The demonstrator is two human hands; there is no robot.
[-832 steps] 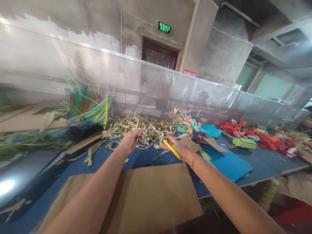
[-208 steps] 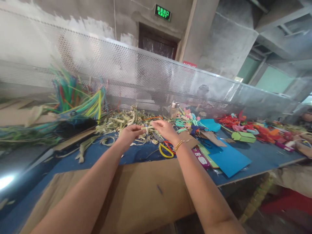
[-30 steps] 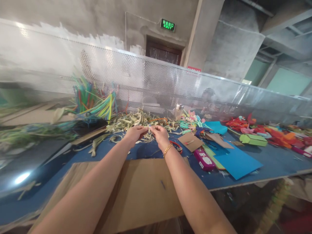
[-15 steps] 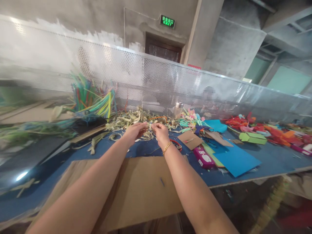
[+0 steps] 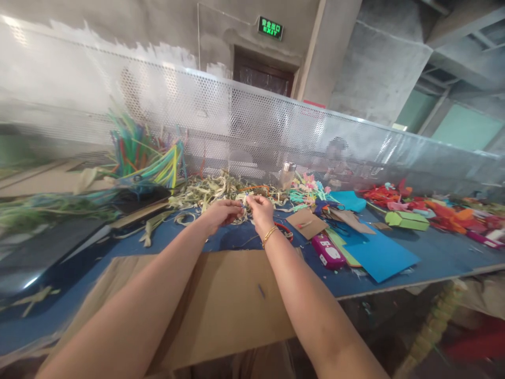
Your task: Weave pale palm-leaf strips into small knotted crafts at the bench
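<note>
My left hand (image 5: 221, 213) and my right hand (image 5: 258, 210) meet fingertip to fingertip above the blue table (image 5: 434, 255). Both are pinched on a small pale strip piece (image 5: 244, 201) with a bit of blue on it; its details are too small to make out. A gold bracelet (image 5: 269, 236) sits on my right wrist. Just behind my hands lies a heap of pale green and cream strips (image 5: 211, 190). Scissors with red handles (image 5: 284, 231) lie on the table beside my right wrist, partly hidden by it.
A brown cardboard sheet (image 5: 232, 305) lies under my forearms. Coloured sticks (image 5: 145, 158) fan out at the left, a pink case (image 5: 328, 251) and blue paper (image 5: 379, 258) lie at the right. A perforated metal screen (image 5: 276, 131) runs along the table's far side.
My hands stay together at the strip heap, shifting only slightly as the fingertips work the small piece. The view has tilted a little.
</note>
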